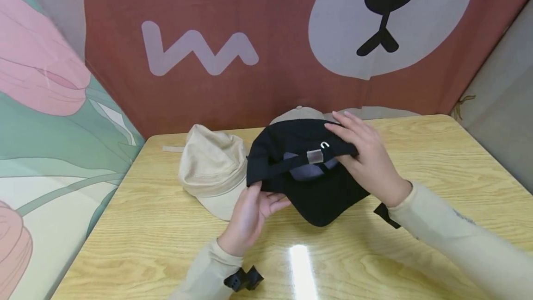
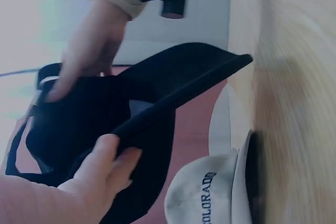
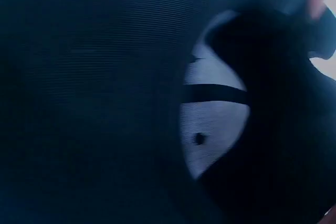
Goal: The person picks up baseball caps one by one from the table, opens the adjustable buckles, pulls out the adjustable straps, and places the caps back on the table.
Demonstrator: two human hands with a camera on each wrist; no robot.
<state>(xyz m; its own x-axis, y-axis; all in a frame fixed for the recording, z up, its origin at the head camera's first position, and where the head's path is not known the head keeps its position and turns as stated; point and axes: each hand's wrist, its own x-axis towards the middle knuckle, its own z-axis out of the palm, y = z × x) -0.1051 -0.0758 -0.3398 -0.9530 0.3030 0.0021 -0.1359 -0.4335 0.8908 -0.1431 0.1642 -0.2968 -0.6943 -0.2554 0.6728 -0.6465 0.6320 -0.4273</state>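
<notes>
A black cap is held above the table, its opening and back strap towards me and its brim pointing down. The strap has a silver buckle. At the cap's left edge my left hand pinches the fabric, thumb on the near side. My right hand grips the opposite edge, thumb under the rim and fingers spread along the outside. In the left wrist view both hands hold the black cap. Its dark inside, with a paler lining patch, fills the right wrist view.
To the left on the wooden table lies a cream cap, brim forward. Behind the black cap, a beige cap is mostly hidden. A pale cap lettered COLORADO shows in the left wrist view. A printed cloth hangs behind the table.
</notes>
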